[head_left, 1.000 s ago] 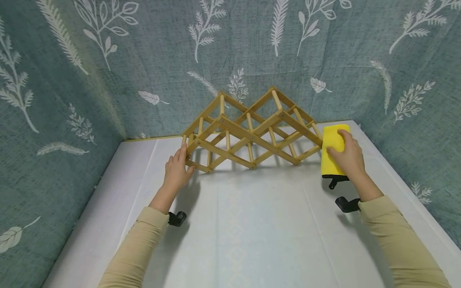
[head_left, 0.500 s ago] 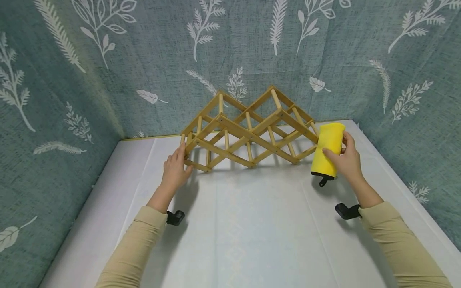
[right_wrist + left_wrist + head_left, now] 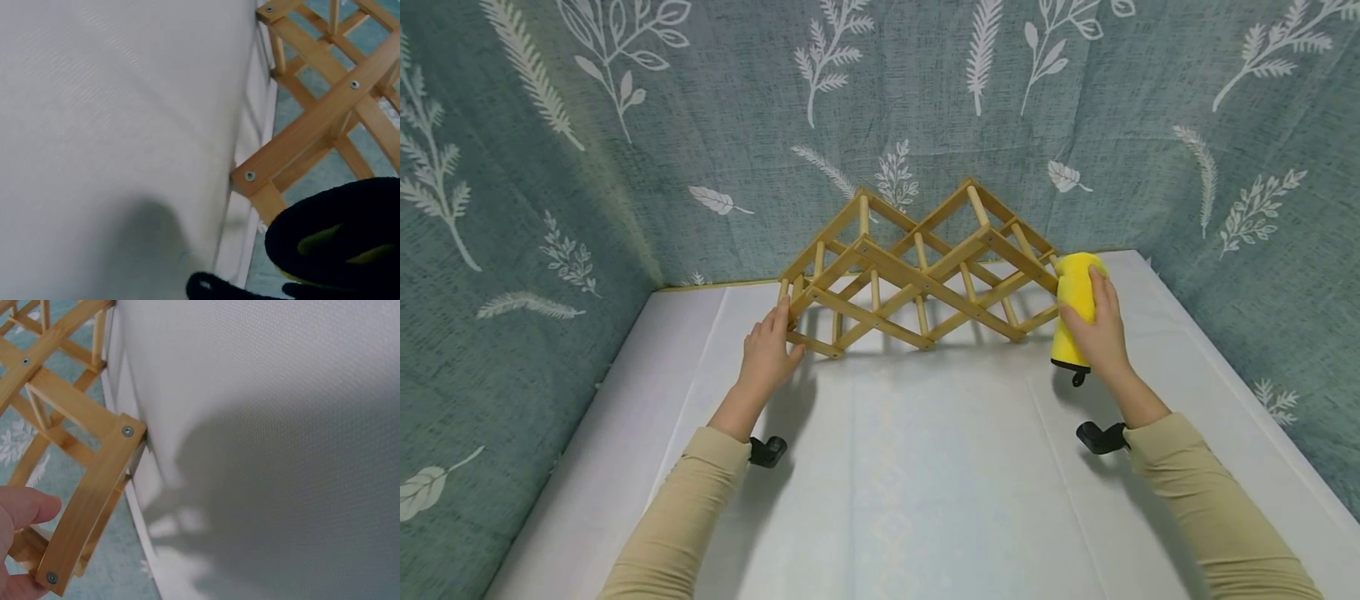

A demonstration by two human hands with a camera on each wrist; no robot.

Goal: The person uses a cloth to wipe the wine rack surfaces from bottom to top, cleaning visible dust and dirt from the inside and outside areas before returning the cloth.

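Note:
A folding wooden wine rack [image 3: 927, 286] with crossed slats and dowels stands spread in a zigzag at the back of the table. My left hand [image 3: 766, 357] grips its left end; in the left wrist view the fingers [image 3: 31, 506] and thumb lie either side of the end slat [image 3: 87, 509]. At the right end, my right hand [image 3: 1099, 327] holds a rolled yellow towel [image 3: 1073, 287] with black edging and a small loop, upright against the rack. The right wrist view shows the towel's dark edge [image 3: 284, 228] close beside the rack's slat [image 3: 312, 137]; that hand is hidden there.
A white cloth covers the table [image 3: 940, 467]. Green leaf-patterned fabric [image 3: 745, 150] hangs behind and on both sides, close behind the rack. Black wrist devices [image 3: 767, 452] sit under both wrists.
My right hand has moved left with the yellow towel, turning it and bringing it against the rack's right end. The towel now looks narrower. My left hand and the rack have stayed put.

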